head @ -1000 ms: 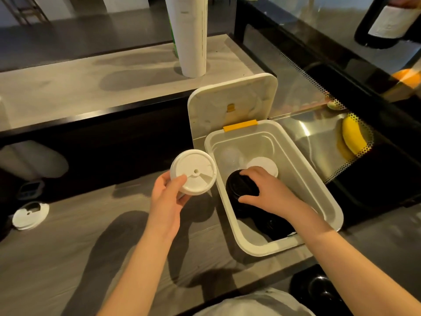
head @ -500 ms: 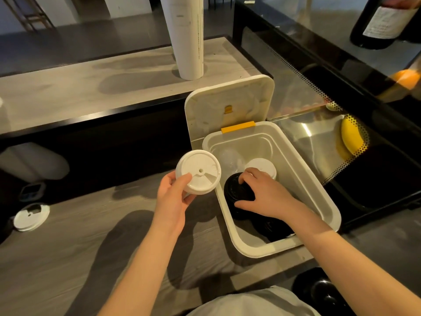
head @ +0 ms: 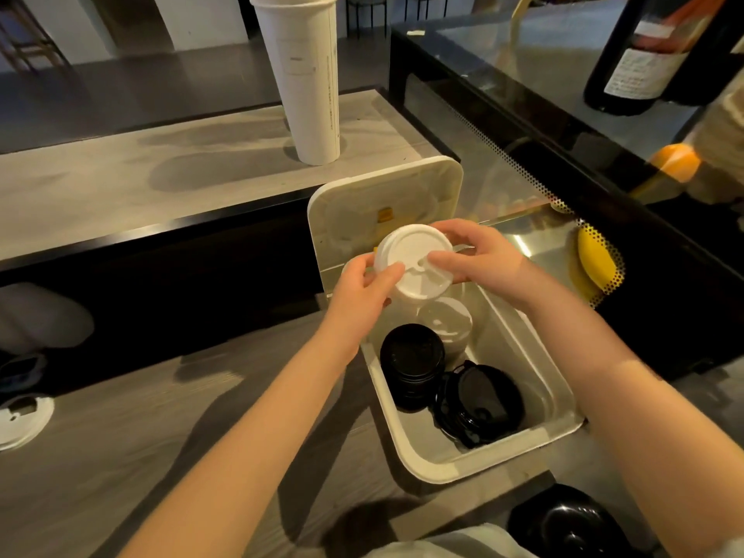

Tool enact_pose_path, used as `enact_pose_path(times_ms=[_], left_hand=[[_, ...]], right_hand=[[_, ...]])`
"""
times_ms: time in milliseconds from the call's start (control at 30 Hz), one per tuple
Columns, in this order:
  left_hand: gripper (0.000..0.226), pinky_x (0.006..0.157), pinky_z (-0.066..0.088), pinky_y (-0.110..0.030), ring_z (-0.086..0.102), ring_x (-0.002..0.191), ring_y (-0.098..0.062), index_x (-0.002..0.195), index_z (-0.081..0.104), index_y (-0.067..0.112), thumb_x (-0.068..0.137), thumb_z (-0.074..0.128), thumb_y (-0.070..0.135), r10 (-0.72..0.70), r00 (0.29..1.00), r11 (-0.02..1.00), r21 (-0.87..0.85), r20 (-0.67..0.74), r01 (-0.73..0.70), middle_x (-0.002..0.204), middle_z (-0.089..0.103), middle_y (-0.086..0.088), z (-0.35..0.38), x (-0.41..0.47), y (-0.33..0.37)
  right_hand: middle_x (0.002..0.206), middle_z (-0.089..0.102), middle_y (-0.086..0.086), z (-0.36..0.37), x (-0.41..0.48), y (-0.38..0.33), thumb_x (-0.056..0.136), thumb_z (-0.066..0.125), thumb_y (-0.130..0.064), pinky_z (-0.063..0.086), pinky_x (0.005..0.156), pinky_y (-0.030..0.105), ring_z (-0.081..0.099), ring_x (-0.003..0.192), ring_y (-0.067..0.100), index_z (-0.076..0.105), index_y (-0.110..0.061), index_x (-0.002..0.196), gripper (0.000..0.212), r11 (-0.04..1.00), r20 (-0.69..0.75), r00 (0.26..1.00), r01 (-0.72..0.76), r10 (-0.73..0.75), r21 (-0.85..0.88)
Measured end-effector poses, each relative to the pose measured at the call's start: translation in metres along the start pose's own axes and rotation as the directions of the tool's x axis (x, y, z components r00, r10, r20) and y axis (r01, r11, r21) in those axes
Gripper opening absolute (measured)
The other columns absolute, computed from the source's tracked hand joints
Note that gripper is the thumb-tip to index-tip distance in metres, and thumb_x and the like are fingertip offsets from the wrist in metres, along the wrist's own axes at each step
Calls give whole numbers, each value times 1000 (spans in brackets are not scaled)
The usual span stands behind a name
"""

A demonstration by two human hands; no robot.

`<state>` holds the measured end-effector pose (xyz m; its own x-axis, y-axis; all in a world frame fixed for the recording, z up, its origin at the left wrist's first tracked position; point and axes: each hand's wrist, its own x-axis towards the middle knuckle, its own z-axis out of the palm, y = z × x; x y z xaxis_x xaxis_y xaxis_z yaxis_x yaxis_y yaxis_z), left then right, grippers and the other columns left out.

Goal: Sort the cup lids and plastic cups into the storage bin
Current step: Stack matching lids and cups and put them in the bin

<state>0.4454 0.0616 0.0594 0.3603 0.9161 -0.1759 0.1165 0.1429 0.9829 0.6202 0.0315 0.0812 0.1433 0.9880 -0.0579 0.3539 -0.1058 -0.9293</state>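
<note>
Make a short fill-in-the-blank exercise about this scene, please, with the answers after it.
1. Both hands, left and right, hold one ___ lid.
2. That lid is above the storage ___.
3. The stacked lids inside are ___ in colour.
4. The bin's cover stands ___.

Answers: white; bin; black; open

Café or bar service area: far tall cup stack (head: 300, 74) on a raised ledge (head: 120, 183), glass display case (head: 563, 163) at right, wine bottle (head: 640, 50) atop.

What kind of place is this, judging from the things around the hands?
Probably a cafe or drinks counter: a tall stack of paper cups on the counter, cup lids sorted in a bin, and a wine bottle.
</note>
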Motion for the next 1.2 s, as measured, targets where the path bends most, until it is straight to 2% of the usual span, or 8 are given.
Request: enact_pose_path(times_ms=[100,200,400,500,733,933,1100,1200], left_hand=[[53,97,41,-29,48,124,-17,138,41,15,93,51,41,77,995,910,402,66,-97,135,51,0,0,20,-6],[56,108,29,-33,35,135,-20,142,37,13,95,45,42,141,968,604,757,207,-250,148,38,-4,-4,35,-19],[62,115,4,-42,31,137,-18,140,42,19,93,35,57,-57,907,127,904,417,-408,150,35,0,-2,38,-40],[78,116,1,-45,31,137,-19,142,39,18,83,41,70,-86,906,94,909,414,-406,150,34,0,-2,38,-41],[92,115,-3,-48,28,138,-20,142,35,16,71,59,69,-125,902,17,910,412,-414,150,32,-2,4,34,-40],[94,115,-2,-48,30,137,-20,145,31,18,71,60,70,-116,904,27,911,412,-412,149,32,-2,4,33,-38],[96,115,-2,-47,28,138,-20,146,29,19,71,60,70,-116,903,31,910,415,-414,150,31,-1,5,32,-37],[96,115,-3,-47,28,139,-19,147,28,20,71,60,69,-117,900,29,908,419,-419,151,30,0,5,32,-37]], right_hand=[[116,61,6,-17,9,4,85,68,-19,54,73,31,59,96,16,58,-19,120,37,990,-43,998,-46,40,-137],[116,58,2,-27,22,12,83,70,-27,44,82,32,54,105,20,57,-19,123,43,855,-89,991,-128,96,-502],[112,57,3,-20,54,25,81,71,-29,50,70,33,57,82,21,56,-16,121,45,702,111,947,-143,303,-698],[112,57,11,-15,65,27,84,69,-31,54,69,37,57,76,25,51,-16,126,48,624,150,882,-187,447,-758],[126,54,20,-7,73,28,90,62,-27,52,90,51,58,110,38,44,-19,137,51,547,198,771,-222,606,-807],[146,37,7,4,60,40,94,43,-6,41,83,29,48,116,27,32,-25,146,56,490,212,877,-30,431,-871],[155,19,2,0,48,49,80,69,-22,36,105,32,31,137,24,13,-28,151,90,513,317,822,34,474,-857],[148,28,4,5,40,55,70,81,-30,39,102,34,36,132,25,14,-28,150,104,439,320,825,99,466,-893]])
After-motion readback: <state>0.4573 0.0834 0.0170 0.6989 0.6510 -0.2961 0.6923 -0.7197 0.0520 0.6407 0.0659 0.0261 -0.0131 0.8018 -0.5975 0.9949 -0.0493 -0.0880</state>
